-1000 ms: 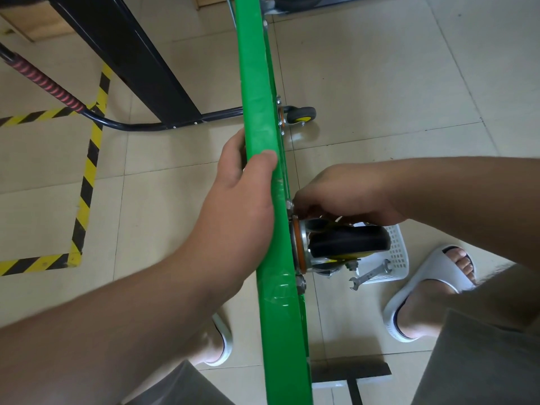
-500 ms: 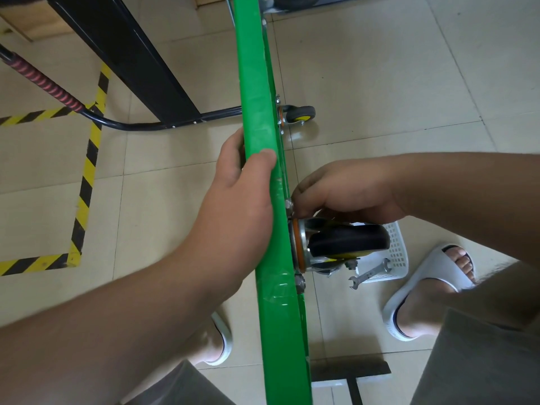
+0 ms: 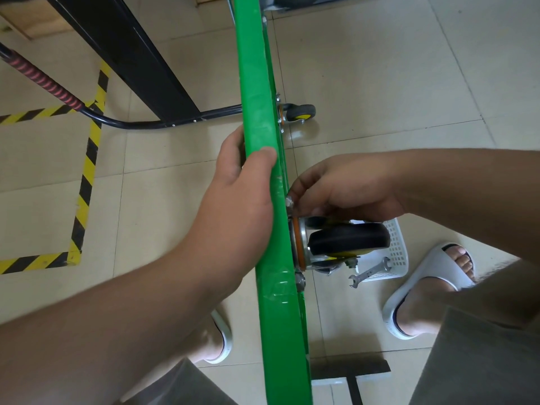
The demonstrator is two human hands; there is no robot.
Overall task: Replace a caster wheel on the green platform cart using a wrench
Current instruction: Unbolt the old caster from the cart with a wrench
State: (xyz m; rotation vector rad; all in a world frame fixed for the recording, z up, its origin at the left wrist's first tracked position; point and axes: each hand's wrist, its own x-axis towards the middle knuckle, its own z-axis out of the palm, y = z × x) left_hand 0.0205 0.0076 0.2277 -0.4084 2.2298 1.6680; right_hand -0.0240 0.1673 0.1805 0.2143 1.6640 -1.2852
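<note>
Head view: left hand (image 3: 242, 194) around cart (image 3: 257, 83), right hand (image 3: 344, 191) on caster (image 3: 347, 241).

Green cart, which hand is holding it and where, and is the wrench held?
The left hand grips the green cart by its upper edge. The right hand pinches a bolt beside the caster wheel. The wrench lies unheld by the white basket.

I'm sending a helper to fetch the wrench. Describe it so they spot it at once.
Find the green platform cart standing on edge, then the black caster wheel on its right face, nearest the person. Beside that wheel the wrench lies slanted at the corner of the white basket. It is the only slim, silver, open-ended bar lying loose.
</note>
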